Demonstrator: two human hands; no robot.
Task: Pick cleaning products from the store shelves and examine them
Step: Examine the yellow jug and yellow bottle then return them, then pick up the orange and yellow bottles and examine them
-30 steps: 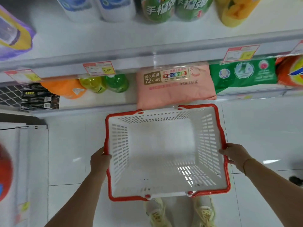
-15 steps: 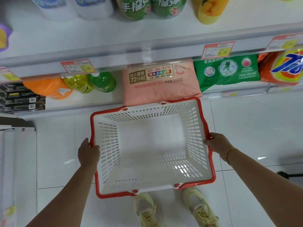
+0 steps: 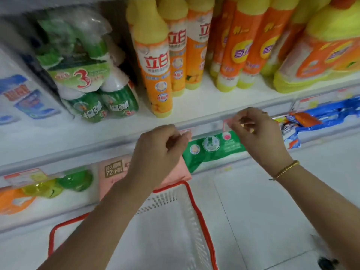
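Orange dish-soap bottles with yellow tops (image 3: 155,75) stand in rows on the white shelf (image 3: 194,108) right in front of me. A wrapped pack of green spray bottles (image 3: 87,80) stands to their left. My left hand (image 3: 157,152) and my right hand (image 3: 259,137) are raised side by side in front of the shelf's front rail, just below the bottles. Both hold nothing and their fingers are loosely curled. The white basket with the red rim (image 3: 196,203) sits low beneath my left forearm, which hides part of it.
On the lower shelf lie a pink bag (image 3: 113,172), a green bag (image 3: 212,151), a blue pack (image 3: 321,117) and round green and yellow bottles (image 3: 58,184). Blue-and-white packs (image 3: 25,98) fill the shelf's left end. White floor tiles (image 3: 272,211) lie to the right of the basket.
Both hands have let go of the basket's rim and risen to the shelf edge. The view has tilted up from the basket to the dish-soap shelf.
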